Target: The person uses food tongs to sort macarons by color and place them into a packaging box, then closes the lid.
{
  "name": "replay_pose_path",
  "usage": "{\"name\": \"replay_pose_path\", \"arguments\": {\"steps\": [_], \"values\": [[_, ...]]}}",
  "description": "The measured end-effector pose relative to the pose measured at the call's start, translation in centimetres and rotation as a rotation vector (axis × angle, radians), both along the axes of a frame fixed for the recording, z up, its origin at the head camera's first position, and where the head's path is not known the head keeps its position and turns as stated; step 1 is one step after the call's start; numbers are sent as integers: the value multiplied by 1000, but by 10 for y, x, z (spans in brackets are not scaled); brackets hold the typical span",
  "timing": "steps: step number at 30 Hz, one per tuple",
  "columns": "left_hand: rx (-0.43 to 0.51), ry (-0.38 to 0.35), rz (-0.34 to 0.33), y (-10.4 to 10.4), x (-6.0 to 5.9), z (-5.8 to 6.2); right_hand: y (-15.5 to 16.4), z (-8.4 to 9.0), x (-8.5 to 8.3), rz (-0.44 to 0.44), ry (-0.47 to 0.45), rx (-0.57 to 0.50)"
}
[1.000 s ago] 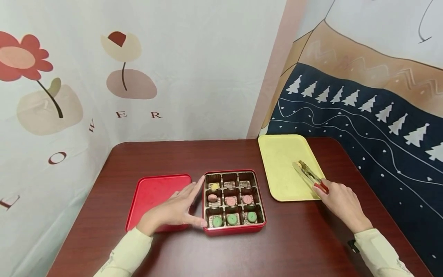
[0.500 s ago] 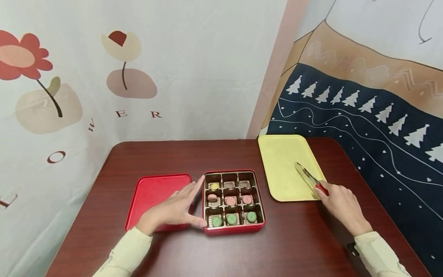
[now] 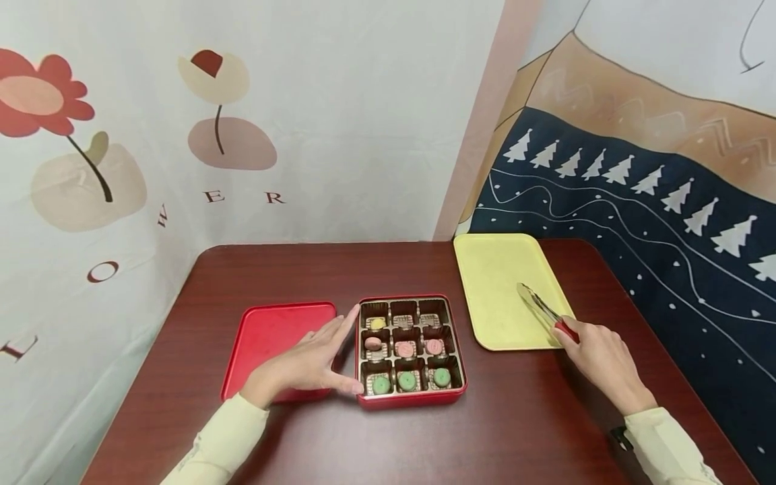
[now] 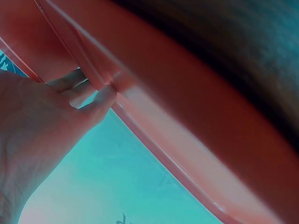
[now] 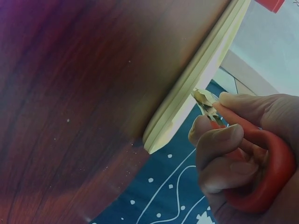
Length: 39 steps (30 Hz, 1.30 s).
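I rest the left hand (image 3: pixel 303 358), thumb and fingers spread, against the red sweets box (image 3: pixel 413 399), presumably steadying it; the right hand (image 3: pixel 608 362) clamps red-handled tongs (image 3: pixel 567 330) over the yellow tray (image 3: pixel 492 276) (their tips I can't read).

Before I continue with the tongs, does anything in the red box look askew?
Yes: the middle row's left-hand piece in the red box appears tilted, while the two pink pieces beside it seem to lie flatter.
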<state>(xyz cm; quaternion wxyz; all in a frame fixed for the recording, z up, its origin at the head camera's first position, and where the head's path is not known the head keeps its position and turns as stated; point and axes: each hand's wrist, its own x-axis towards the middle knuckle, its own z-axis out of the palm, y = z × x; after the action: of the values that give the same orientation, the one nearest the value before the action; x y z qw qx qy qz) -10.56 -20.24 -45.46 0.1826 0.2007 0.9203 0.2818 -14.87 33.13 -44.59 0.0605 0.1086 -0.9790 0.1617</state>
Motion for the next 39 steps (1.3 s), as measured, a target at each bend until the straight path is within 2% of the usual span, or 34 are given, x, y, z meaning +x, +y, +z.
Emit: {"name": "replay_pose_path", "arguments": {"steps": [16,25,39], "values": [[13,-4,-8,-1,-1,2,-13,9,8,33,63,-36],[15,-7,-1,-1,-1,2,-37,20,12,111,151,-55],[6,-3,-7,0,-1,2,-78,29,15,232,141,-80]]}}
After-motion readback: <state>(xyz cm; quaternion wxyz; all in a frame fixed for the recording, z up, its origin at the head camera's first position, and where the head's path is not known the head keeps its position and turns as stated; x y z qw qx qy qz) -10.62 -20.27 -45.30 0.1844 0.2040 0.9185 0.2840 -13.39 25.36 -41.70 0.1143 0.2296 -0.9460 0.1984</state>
